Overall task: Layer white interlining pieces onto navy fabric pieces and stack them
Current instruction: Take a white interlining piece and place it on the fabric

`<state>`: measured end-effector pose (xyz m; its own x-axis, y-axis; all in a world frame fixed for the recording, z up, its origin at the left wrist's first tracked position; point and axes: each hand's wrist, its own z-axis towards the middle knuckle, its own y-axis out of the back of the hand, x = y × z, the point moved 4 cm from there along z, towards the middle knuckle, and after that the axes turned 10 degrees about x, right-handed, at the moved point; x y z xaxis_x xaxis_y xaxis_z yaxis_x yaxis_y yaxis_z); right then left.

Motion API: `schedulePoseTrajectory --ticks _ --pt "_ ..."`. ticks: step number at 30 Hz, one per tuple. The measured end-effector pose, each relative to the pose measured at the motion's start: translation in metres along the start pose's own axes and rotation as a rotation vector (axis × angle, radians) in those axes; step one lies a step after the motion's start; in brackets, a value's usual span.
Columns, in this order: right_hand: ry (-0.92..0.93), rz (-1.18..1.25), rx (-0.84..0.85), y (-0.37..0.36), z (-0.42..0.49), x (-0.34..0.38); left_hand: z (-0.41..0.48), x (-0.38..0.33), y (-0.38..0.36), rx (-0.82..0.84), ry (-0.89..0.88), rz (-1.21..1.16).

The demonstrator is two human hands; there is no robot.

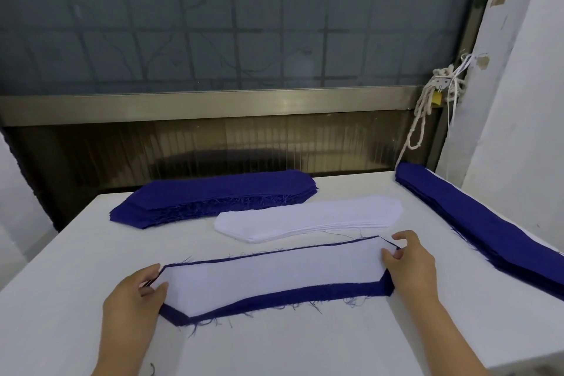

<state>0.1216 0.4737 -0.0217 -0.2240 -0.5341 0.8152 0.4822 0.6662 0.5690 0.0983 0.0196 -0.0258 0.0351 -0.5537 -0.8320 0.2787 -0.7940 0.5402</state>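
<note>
A white interlining piece [271,275] lies on a navy fabric piece [293,293] near the table's front; navy shows as a wide band along the near edge and a thin line along the far edge. My left hand [134,296] pinches the left end of the layered pair, thumb on top. At the right end, my right hand [409,262] pinches the pieces between thumb and fingers. Behind them lies a stack of white interlining [308,218], and further back a stack of navy pieces [213,197].
The white table [91,253] ends at a window frame [213,104] behind. A long navy stack [485,223] runs along the table's right edge beside a white wall [518,101]. A knotted rope with a padlock [436,98] hangs at the corner.
</note>
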Motion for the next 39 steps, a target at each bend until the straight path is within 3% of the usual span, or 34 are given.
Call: schedulePoseTrajectory --ticks 15,21,27,31,36,39 --pt "0.029 -0.069 -0.003 -0.003 0.004 -0.004 -0.002 -0.001 0.000 -0.029 -0.050 0.067" --pt "0.086 -0.137 0.002 -0.005 0.001 0.000 0.000 -0.005 0.004 -0.051 -0.181 0.290" --pt "0.172 -0.191 0.099 -0.010 -0.003 0.006 -0.006 -0.015 -0.011 0.141 -0.269 0.111" --pt "0.158 -0.212 0.102 -0.011 -0.002 0.004 -0.006 -0.014 -0.011 0.145 -0.240 0.072" --pt "0.183 -0.246 0.101 -0.012 -0.003 0.008 -0.005 -0.018 -0.011 0.154 -0.270 0.127" --pt "0.254 -0.386 0.056 -0.012 -0.008 0.017 -0.001 -0.020 -0.010 0.208 -0.255 0.204"
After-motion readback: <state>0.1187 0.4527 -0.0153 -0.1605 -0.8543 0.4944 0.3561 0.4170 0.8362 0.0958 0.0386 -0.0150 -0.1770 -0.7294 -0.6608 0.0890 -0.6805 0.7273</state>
